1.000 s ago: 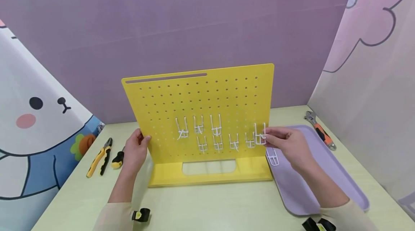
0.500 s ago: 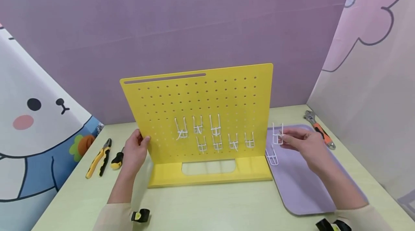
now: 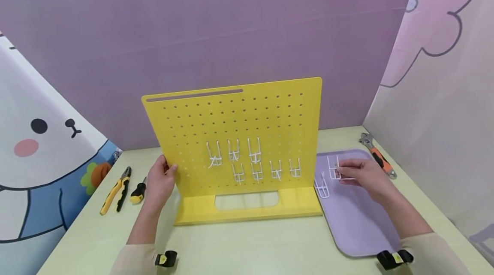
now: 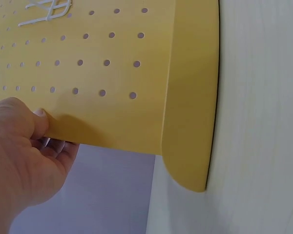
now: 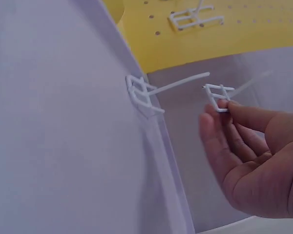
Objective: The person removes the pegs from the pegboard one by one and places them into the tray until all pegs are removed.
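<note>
A yellow pegboard [image 3: 239, 137] stands upright on its base, with several white wire hooks [image 3: 254, 157] hung in two rows on it. My left hand [image 3: 161, 179] grips the board's left edge, thumb on the front face and fingers behind, as the left wrist view also shows. Over the purple tray [image 3: 362, 219], my right hand [image 3: 364, 176] pinches a white wire hook [image 5: 217, 97] between thumb and fingers. Another wire hook [image 3: 321, 187] lies at the tray's left edge, beside the pegboard.
Yellow-and-black pliers [image 3: 117, 190] and a short screwdriver [image 3: 138, 191] lie on the table left of the board. An adjustable wrench [image 3: 377, 155] with an orange handle lies behind the tray on the right. A purple wall panel [image 3: 231, 22] rises at the back.
My right hand has carried the pinched wire hook away from the pegboard's right side, rightward and then lower over the tray. My left hand keeps its grip on the board's edge.
</note>
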Tool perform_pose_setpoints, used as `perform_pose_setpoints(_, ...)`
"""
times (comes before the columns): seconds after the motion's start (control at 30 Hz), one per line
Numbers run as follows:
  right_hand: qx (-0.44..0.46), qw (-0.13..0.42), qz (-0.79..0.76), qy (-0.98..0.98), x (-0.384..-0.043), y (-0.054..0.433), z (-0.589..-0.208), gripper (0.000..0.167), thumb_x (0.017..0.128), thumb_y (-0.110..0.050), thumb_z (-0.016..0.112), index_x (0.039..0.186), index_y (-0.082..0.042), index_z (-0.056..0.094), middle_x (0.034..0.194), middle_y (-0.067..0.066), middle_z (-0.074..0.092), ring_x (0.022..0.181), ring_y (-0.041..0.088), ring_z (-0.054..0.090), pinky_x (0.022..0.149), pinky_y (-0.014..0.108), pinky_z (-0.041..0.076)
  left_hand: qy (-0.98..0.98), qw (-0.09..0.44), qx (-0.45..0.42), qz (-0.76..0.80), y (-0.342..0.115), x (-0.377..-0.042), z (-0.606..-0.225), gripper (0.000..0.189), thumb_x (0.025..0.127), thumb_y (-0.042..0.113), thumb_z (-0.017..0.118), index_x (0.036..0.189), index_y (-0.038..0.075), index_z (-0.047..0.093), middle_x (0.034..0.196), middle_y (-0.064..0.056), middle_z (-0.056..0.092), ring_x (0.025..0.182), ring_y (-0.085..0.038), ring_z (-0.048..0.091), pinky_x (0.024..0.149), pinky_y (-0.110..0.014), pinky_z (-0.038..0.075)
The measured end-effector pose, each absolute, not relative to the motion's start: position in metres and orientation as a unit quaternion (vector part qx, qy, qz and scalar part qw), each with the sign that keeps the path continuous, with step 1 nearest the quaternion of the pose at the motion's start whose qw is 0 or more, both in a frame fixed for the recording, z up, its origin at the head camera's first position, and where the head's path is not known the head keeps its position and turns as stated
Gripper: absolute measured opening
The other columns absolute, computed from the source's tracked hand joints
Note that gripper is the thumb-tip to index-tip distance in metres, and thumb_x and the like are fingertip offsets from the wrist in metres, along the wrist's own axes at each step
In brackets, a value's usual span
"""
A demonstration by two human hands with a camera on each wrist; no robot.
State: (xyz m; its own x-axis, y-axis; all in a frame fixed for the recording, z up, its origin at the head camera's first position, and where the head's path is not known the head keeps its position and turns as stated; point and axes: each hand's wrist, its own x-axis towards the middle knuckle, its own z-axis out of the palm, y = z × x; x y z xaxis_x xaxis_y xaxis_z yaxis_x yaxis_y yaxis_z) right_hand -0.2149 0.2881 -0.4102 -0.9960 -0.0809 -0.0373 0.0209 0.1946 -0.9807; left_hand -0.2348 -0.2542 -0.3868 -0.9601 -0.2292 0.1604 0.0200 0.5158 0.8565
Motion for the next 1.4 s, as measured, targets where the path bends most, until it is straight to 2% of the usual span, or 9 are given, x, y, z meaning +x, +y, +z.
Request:
perform_pose_setpoints(0.23, 0.004, 0.075, -0.579, 0.811, -0.221, 0.294, -0.427, 0.042, 0.095, -0.009, 0.071, 0.123, 0.019, 0.059, 0.095, 0.009, 0.074, 0.08, 0.017, 0.071, 0.071, 0.032, 0.06, -0.859, 0.125, 0.059, -0.493, -0.254, -0.236, -0.388, 0.034, 0.107, 0.005, 0.046, 0.141, -0.002, 0.044, 0.136, -0.021, 0.053, 0.119, -0.034, 0.05, 0.102, -0.049, 0.047)
perform_pose_setpoints(0.43, 0.017, 0.094, -0.57, 0.816, -0.222, 0.295, -0.435, 0.037, 0.094, -0.005, 0.07, 0.12, 0.019, 0.06, 0.093, 0.01, 0.073, 0.078, 0.016, 0.069, 0.069, 0.031, 0.059, -0.858, 0.128, 0.062, -0.494, -0.254, -0.236, -0.388, 0.035, 0.107, 0.005, 0.046, 0.141, -0.001, 0.044, 0.137, -0.021, 0.053, 0.121, -0.034, 0.05, 0.103, -0.049, 0.046)
perform_pose_setpoints(0.77, 0.034, 0.075, -0.497, 0.864, -0.222, 0.292, -0.444, 0.031, 0.092, -0.01, 0.074, 0.112, 0.013, 0.068, 0.08, 0.007, 0.072, 0.069, 0.015, 0.067, 0.06, 0.029, 0.057, -0.857, 0.133, 0.06, -0.494, -0.254, -0.234, -0.389, 0.035, 0.106, 0.003, 0.047, 0.141, -0.002, 0.044, 0.136, -0.021, 0.052, 0.12, -0.034, 0.05, 0.103, -0.049, 0.045)
perform_pose_setpoints(1.1, 0.033, 0.074, -0.482, 0.872, -0.221, 0.287, -0.443, 0.03, 0.091, -0.009, 0.074, 0.112, 0.012, 0.069, 0.081, 0.006, 0.071, 0.069, 0.016, 0.067, 0.06, 0.03, 0.057, -0.859, 0.145, 0.054, -0.488, -0.254, -0.233, -0.39, 0.031, 0.106, 0.002, 0.047, 0.137, -0.004, 0.046, 0.132, -0.022, 0.054, 0.118, -0.034, 0.052, 0.1, -0.048, 0.047)
perform_pose_setpoints(1.4, 0.055, 0.089, -0.513, 0.852, -0.221, 0.297, -0.439, 0.033, 0.097, -0.007, 0.067, 0.121, 0.015, 0.062, 0.09, 0.01, 0.072, 0.077, 0.017, 0.068, 0.067, 0.033, 0.06, -0.857, 0.141, 0.057, -0.492, -0.253, -0.233, -0.389, 0.035, 0.106, 0.003, 0.046, 0.141, -0.003, 0.044, 0.134, -0.021, 0.053, 0.118, -0.034, 0.05, 0.102, -0.048, 0.046)
